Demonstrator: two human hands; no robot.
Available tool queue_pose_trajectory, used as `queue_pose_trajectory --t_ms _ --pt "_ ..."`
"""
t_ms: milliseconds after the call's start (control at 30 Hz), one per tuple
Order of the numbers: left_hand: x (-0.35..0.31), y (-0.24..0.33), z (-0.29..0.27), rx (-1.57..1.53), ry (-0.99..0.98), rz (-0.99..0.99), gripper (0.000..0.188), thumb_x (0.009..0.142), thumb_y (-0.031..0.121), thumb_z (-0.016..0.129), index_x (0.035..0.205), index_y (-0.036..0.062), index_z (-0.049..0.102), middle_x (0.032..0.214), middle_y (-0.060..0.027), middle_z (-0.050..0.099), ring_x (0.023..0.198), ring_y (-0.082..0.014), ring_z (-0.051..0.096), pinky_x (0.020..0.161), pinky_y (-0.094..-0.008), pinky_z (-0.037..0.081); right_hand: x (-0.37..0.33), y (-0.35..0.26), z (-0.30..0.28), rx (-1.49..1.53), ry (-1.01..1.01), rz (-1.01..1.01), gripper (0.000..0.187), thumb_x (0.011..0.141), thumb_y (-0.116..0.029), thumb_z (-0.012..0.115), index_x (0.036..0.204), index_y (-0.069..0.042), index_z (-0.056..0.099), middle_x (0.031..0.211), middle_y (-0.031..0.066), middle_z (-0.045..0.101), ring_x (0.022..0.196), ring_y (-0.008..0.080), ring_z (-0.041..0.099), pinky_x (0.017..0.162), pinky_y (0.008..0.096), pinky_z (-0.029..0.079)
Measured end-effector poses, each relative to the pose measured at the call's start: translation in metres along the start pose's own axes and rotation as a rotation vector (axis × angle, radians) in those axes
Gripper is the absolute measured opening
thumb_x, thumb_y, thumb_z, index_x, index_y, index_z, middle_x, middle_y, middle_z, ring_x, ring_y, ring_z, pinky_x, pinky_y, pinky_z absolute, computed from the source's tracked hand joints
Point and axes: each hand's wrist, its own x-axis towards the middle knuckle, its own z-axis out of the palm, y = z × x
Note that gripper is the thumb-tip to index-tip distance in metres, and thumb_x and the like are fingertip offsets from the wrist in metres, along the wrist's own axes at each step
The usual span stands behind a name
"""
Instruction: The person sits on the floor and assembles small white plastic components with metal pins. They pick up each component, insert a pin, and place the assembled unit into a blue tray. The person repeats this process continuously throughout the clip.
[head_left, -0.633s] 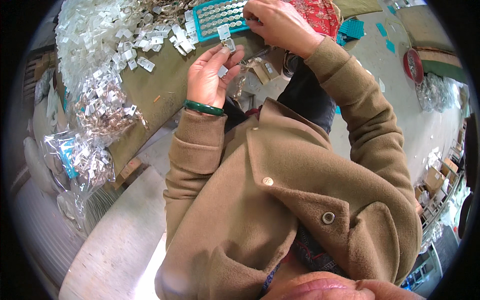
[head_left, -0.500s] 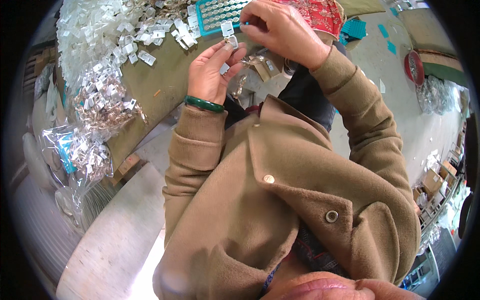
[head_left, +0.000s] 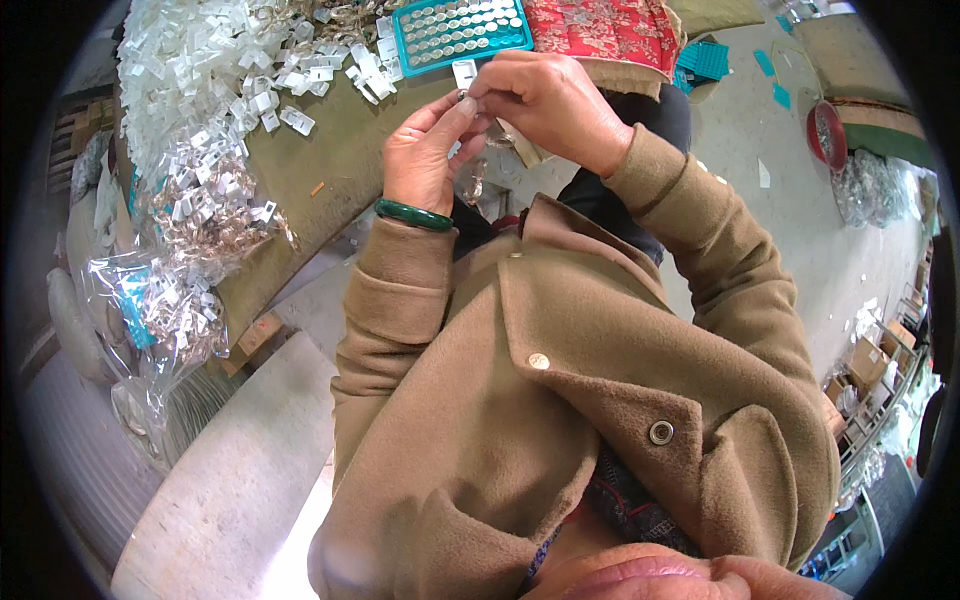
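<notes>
My left hand (head_left: 422, 160), with a green bangle (head_left: 413, 213) on its wrist, pinches a small white plastic piece (head_left: 464, 72) between thumb and fingers. Part of that piece sticks up past the fingertips; the rest is covered by my fingers. The right hand (head_left: 560, 105) meets it there, its thumb and fingers pinched together against the left fingertips. Whatever the right fingers hold is too small and hidden to make out. Just beyond both hands lies a teal tray (head_left: 508, 42) with rows of shiny round pieces.
A heap of white and clear plastic pieces (head_left: 215, 60) covers the table's far left. Nearer are a pile of white pieces with brownish chains (head_left: 205, 200) and a clear bag (head_left: 180, 310) of similar ones. Red patterned cloth (head_left: 600, 38) lies right of the tray. A red basin (head_left: 828, 135) stands farther right.
My right hand has come down and left from above the tray's edge to the left fingertips. The left hand has shifted slightly, still pinching the white plastic piece.
</notes>
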Motion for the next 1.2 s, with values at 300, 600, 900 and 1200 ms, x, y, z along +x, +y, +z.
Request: queue_pose_trajectory --t_ms 300,600,900,1200 --pt "0.008 0.001 -0.010 -0.082 -0.005 -0.002 0.015 0.092 0.019 0.065 0.098 0.0054 0.066 0.091 -0.0072 0.071 0.077 -0.0086 0.067 0.052 -0.0165 0.047 0.025 0.028 -0.011 -0.115 0.237 0.012 0.008 0.082 -0.009 0.062 0.084 -0.003 0.058 0.078 0.0170 0.058 0.074 0.0363 0.061 0.063 0.0446 0.049" --pt "0.010 -0.003 -0.011 -0.109 0.013 -0.011 0.017 0.094 0.018 0.063 0.102 0.0038 0.065 0.097 -0.0101 0.071 0.081 -0.0108 0.069 0.050 -0.0159 0.050 0.026 0.032 0.005 -0.309 0.083 0.114 0.007 0.083 -0.012 0.060 0.082 -0.005 0.058 0.079 0.0146 0.058 0.071 0.0358 0.062 0.063 0.0453 0.051" --pt "0.002 -0.001 -0.012 -0.161 -0.006 0.030 0.018 0.092 0.018 0.065 0.101 0.0019 0.064 0.098 -0.0115 0.071 0.086 -0.0145 0.070 0.057 -0.0196 0.055 0.031 0.025 0.008 -0.348 0.163 0.104 0.008 0.084 -0.013 0.061 0.087 -0.006 0.061 0.079 0.0161 0.060 0.072 0.0366 0.062 0.063 0.0462 0.050" --pt "-0.005 0.004 -0.005 -0.091 -0.029 0.076 0.022 0.089 0.010 0.066 0.108 -0.0004 0.064 0.097 -0.0064 0.070 0.089 -0.0135 0.068 0.066 -0.0210 0.055 0.011 -0.009 0.005 0.159 0.123 0.034 0.012 0.086 -0.006 0.065 0.097 -0.003 0.063 0.088 0.0092 0.062 0.078 0.0216 0.064 0.068 0.0312 0.052"
